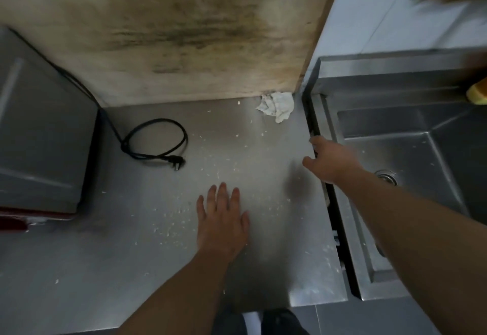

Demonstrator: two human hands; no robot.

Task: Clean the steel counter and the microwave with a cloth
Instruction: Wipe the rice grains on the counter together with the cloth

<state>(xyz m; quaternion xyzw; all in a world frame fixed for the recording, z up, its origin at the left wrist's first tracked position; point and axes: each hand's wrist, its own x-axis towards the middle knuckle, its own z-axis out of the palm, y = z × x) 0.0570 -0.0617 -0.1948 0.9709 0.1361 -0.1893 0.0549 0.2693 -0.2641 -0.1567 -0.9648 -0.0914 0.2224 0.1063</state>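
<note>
The left hand (224, 218) lies flat on the steel desk (131, 268), with its fingers (221, 195) straight and a little spread, holding nothing. Small white crumbs (168, 232) are scattered all around it. Farther on and to the right, the right hand (329, 160) reaches to the desk's right edge, by the dark gap next to the steel sink (421, 155). Its fingers are bent down over the edge (I cannot tell if they hold anything). On the left sits the grey microwave (39, 137), and its black cord (155, 142) lies in a loop on the desk with the plug free. At the far right corner, the white cloth (276, 106) sits crumpled, touching the stained wooden board (184, 31) that stands against the wall.
</note>
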